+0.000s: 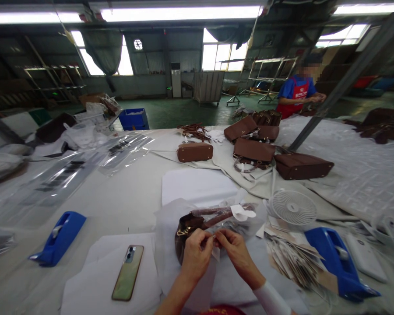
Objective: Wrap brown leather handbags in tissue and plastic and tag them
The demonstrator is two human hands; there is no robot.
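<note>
A brown handbag lies on white sheets in front of me, its wrapped handles stretching to the right and a gold clasp showing on its side. My left hand is closed in a pinch at the bag's near edge. Close against it, my right hand pinches too, and the fingertips of both meet. Whatever is between them is too small to make out. A white paper tag rests on the handles, and thin clear plastic surrounds the bag.
Blue tape dispensers stand left and right. A phone lies on white paper. Stacked cards and a white fan are at right. Brown handbags sit further back. A co-worker stands beyond the table.
</note>
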